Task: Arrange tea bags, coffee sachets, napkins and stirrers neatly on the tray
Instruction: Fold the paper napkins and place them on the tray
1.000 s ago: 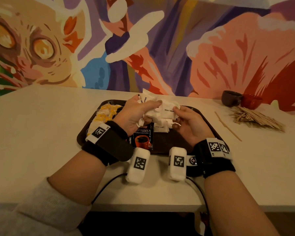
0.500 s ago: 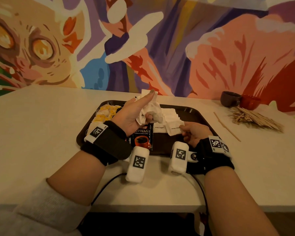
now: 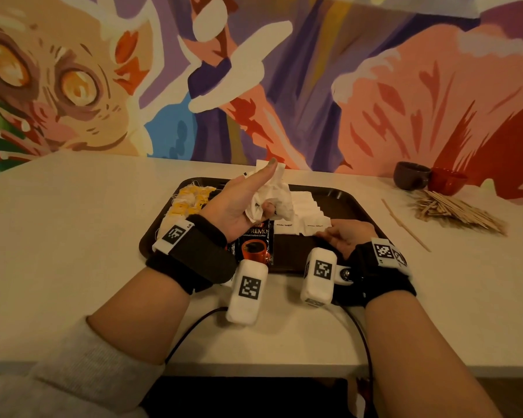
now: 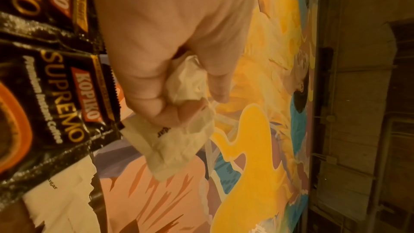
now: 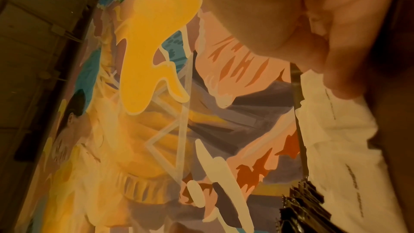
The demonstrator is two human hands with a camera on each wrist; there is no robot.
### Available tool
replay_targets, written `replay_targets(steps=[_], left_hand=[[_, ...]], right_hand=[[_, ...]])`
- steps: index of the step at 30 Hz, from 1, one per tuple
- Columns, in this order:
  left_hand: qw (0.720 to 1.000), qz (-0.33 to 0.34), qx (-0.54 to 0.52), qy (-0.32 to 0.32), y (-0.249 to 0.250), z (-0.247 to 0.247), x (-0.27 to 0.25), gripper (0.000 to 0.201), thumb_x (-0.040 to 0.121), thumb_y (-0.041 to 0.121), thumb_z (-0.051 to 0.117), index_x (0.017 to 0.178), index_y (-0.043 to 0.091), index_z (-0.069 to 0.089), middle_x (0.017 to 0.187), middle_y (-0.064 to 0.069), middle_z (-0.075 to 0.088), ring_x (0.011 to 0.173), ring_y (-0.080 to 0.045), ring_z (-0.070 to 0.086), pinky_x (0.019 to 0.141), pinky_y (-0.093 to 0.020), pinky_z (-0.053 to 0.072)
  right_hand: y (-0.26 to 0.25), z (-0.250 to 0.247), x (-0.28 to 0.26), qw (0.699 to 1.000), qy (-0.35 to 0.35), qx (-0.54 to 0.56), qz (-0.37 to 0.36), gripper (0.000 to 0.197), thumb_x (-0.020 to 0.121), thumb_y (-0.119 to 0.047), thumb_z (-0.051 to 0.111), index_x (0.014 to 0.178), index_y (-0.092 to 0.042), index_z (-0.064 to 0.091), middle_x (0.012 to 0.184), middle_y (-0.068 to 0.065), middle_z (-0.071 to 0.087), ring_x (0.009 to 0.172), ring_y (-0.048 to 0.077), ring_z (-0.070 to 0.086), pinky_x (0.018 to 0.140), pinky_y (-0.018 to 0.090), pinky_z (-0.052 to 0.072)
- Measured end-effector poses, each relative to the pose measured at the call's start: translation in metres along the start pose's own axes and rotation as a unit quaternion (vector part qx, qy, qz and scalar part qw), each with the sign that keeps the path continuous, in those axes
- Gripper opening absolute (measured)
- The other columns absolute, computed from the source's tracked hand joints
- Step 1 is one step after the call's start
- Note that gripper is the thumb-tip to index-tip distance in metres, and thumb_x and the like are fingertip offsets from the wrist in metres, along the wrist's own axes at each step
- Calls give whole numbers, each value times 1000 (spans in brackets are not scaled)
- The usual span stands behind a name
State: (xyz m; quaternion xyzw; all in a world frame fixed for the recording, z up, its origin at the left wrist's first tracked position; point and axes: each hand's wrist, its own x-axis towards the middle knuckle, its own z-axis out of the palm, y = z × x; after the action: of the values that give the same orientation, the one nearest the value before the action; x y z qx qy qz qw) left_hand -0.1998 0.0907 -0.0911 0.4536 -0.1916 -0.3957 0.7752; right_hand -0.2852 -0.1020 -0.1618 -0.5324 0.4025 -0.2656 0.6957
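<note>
My left hand (image 3: pixel 263 188) is raised over the dark tray (image 3: pixel 354 200) and grips a crumpled bunch of white sugar sachets (image 3: pixel 277 199); the left wrist view shows the left hand (image 4: pixel 170 84) with thumb and fingers curled round the bunch (image 4: pixel 179 139). My right hand (image 3: pixel 326 233) lies low on the tray and pinches one white sachet (image 3: pixel 314 228) at the near end of an overlapping row of sachets (image 3: pixel 305 203). Yellow tea bags (image 3: pixel 187 203) lie at the tray's left. Black coffee sachets (image 3: pixel 255 242) lie beside them. In the right wrist view, curled fingers (image 5: pixel 349 84) touch white sachets (image 5: pixel 336 139).
A pile of wooden stirrers (image 3: pixel 453 211) lies on the table right of the tray, with one loose stirrer (image 3: pixel 405 224) nearer the tray. A dark cup (image 3: pixel 411 175) and a red cup (image 3: pixel 446 180) stand by the painted wall.
My right hand drew one white sachet out of the bunch, carried it down and right, and set it at the end of the row. The left hand stayed raised with the bunch.
</note>
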Motion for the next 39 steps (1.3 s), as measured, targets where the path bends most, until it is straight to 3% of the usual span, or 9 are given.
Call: replay_targets(steps=[5, 13, 17, 21, 23, 27, 30, 33, 39], left_hand=[[1000, -4, 9, -3, 0, 0, 0, 21, 90, 31, 60, 98, 12, 60, 93, -10, 63, 65, -15, 56, 40, -14, 40], [1000, -11, 9, -5, 0, 2, -2, 24, 90, 33, 59, 101, 11, 60, 99, -11, 62, 59, -13, 57, 41, -14, 41], [999, -24, -13, -20, 2, 1, -4, 25, 90, 36, 59, 100, 13, 63, 100, -11, 65, 75, -17, 58, 43, -14, 43], [996, -37, -64, -41, 3, -2, -4, 36, 90, 40, 57, 117, 15, 62, 108, -9, 68, 84, -19, 62, 51, -19, 48], [996, -40, -76, -39, 3, -2, -4, 40, 92, 40, 56, 123, 15, 59, 113, -8, 66, 86, -20, 61, 54, -22, 51], [997, -34, -71, -24, 2, 2, -5, 27, 96, 32, 51, 111, 12, 61, 104, -7, 64, 79, -18, 58, 53, -21, 52], [996, -34, -79, -15, 2, 3, -5, 18, 96, 23, 53, 104, 9, 59, 97, -8, 63, 72, -17, 59, 52, -19, 51], [997, -31, -73, -2, 2, 4, -4, 9, 96, 15, 52, 97, 8, 58, 94, -10, 63, 71, -18, 59, 54, -18, 50], [997, -14, -79, -5, 3, 3, -5, 8, 97, 10, 50, 96, 7, 57, 81, -10, 69, 51, -16, 65, 50, -17, 48]], right_hand=[[-2, -4, 2, 999, 8, 37, -11, 43, 93, 8, 40, 135, 6, 39, 78, 9, 47, 65, 17, 52, 49, 21, 52], [0, 1, 3, 999, -19, -28, -2, 43, 87, 14, 44, 130, 10, 46, 82, 10, 54, 69, 17, 57, 57, 23, 52], [-3, 2, 1, 999, 31, -27, -34, 42, 89, 10, 41, 132, 11, 41, 73, 6, 46, 61, 14, 50, 55, 22, 48], [-14, 5, -19, 995, 71, 14, -62, 25, 91, -5, 53, 115, -1, 57, 73, 7, 52, 58, 14, 49, 50, 21, 44], [-22, 13, -39, 995, 33, 51, -80, 16, 89, -13, 61, 104, -7, 60, 82, 8, 58, 62, 15, 53, 54, 23, 46], [-26, 21, -67, 971, -135, 69, -182, 21, 87, -30, 61, 91, -10, 65, 74, 2, 61, 58, 11, 55, 52, 22, 45], [-26, 23, -73, 958, -206, 47, -196, 27, 76, -31, 64, 92, -10, 64, 76, 2, 62, 62, 12, 59, 53, 21, 48], [-25, 23, -71, 961, -197, 9, -192, 7, 86, -14, 62, 92, -12, 65, 81, 3, 63, 66, 12, 62, 55, 20, 52], [-35, 15, -65, 973, -167, -30, -154, 8, 87, -9, 62, 91, -15, 66, 79, 2, 65, 60, 11, 59, 54, 22, 47]])
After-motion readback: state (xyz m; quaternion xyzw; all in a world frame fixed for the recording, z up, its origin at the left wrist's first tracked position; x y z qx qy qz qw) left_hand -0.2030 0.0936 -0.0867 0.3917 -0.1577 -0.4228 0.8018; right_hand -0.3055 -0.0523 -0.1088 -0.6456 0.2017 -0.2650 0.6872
